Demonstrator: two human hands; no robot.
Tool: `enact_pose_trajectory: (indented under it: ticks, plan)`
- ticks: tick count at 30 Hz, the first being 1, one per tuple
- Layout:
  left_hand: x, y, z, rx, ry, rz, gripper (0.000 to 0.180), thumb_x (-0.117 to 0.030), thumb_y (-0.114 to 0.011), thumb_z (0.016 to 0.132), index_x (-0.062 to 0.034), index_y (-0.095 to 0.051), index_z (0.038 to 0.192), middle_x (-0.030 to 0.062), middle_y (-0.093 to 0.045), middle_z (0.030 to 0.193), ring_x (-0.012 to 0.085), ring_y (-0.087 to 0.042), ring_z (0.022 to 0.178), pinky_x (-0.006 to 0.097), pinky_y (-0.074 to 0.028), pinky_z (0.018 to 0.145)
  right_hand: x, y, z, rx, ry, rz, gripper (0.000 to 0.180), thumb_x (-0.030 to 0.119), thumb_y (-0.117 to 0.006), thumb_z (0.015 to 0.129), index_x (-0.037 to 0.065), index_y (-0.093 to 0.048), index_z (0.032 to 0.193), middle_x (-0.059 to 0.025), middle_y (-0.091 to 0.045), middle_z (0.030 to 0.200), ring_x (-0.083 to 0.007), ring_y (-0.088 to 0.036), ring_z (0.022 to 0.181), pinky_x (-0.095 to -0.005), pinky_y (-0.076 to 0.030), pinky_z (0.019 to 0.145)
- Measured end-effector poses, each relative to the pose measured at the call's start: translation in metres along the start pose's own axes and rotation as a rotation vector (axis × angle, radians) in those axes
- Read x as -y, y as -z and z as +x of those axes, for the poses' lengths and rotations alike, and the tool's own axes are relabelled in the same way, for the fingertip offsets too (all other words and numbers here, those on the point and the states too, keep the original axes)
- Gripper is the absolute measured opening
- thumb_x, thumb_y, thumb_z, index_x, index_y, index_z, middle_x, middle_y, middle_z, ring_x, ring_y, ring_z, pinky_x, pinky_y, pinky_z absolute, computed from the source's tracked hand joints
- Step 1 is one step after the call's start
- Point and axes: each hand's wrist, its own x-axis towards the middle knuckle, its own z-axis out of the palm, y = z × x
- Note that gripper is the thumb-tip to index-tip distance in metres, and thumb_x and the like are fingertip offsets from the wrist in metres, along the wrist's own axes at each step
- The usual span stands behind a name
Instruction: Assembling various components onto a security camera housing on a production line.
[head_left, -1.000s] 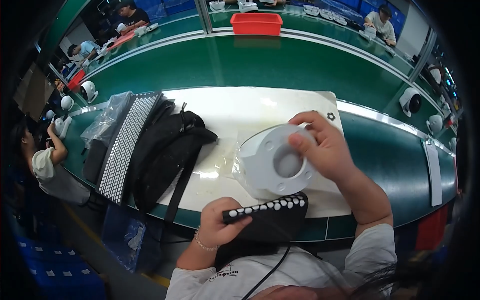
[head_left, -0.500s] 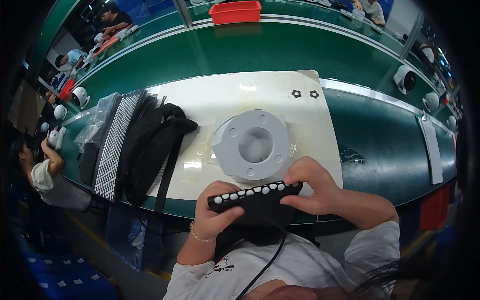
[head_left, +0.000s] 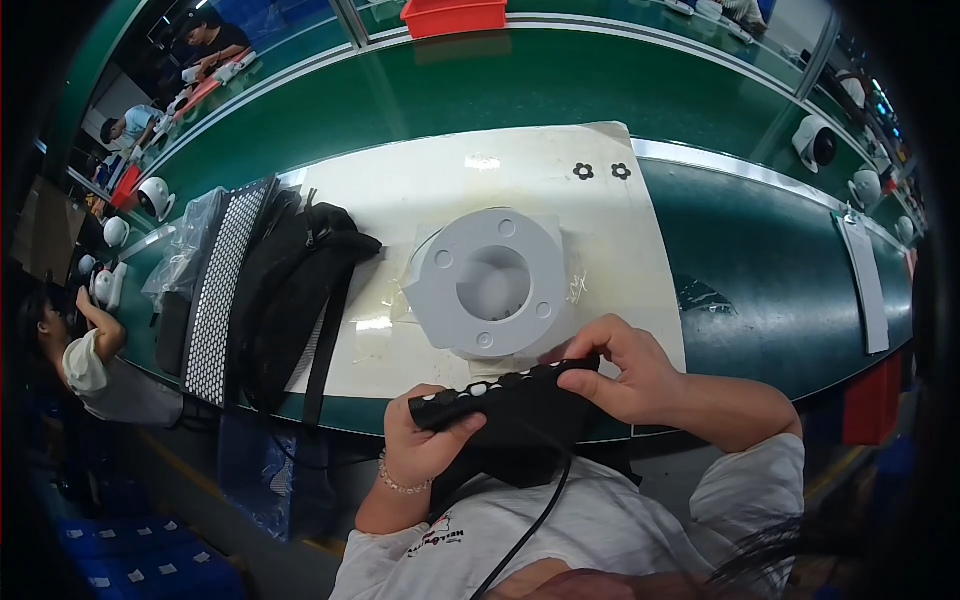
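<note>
Between my two hands, close to my body at the table's front edge, is a black sheet with white round spots [head_left: 500, 388] along its bent upper edge. My left hand [head_left: 425, 440] is closed on its left end, thumb in front. My right hand [head_left: 625, 375] pinches the right end between thumb and fingers. Just beyond the sheet stands a round light-grey housing [head_left: 425, 300] with a wide central opening and several small round recesses on its rim. It rests on a white board [head_left: 620, 270]. Two small black flower-shaped pieces [head_left: 602, 171] lie at the board's far right.
To the left lie a black bag [head_left: 285, 280], a white-patterned black sheet [head_left: 222, 295] and clear plastic bags [head_left: 185, 250]. A white strip [head_left: 862, 285] lies far right. White cameras [head_left: 815, 142] stand along the rail. A red bin [head_left: 455, 16] sits beyond. Other people work nearby.
The spotted sheet has tilted in my hands, so its white spots show less along the edge. The view has shifted slightly; the housing stays on the board.
</note>
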Motion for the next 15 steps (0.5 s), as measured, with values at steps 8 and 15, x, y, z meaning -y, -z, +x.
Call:
enact_pose_trajectory:
  ticks: [8, 15]
  plan:
    - [0.000, 0.002, 0.004, 0.049, -0.068, 0.126, 0.019, -0.004, -0.074, 0.066, 0.0006, -0.056, 0.067, 0.0032, -0.051, 0.053, 0.0096, -0.045, 0.046, 0.023, -0.035, 0.045, 0.002, -0.001, 0.014, -0.136, 0.626, -0.507, 0.028, 0.004, -0.069, 0.067, 0.010, -0.055, 0.090, -0.0035, -0.059, 0.091, -0.0231, -0.058, 0.088, -0.0329, -0.042, 0.073]
    - [-0.003, 0.000, 0.007, 0.121, -0.111, 0.270, 0.020, -0.005, -0.074, 0.064, -0.0008, -0.055, 0.068, 0.0068, -0.053, 0.056, 0.0167, -0.050, 0.047, 0.025, -0.039, 0.047, 0.003, -0.003, 0.013, -0.120, 0.586, -0.429, 0.028, 0.003, -0.068, 0.067, 0.010, -0.056, 0.091, -0.0035, -0.058, 0.086, -0.0222, -0.057, 0.081, -0.0330, -0.041, 0.069]
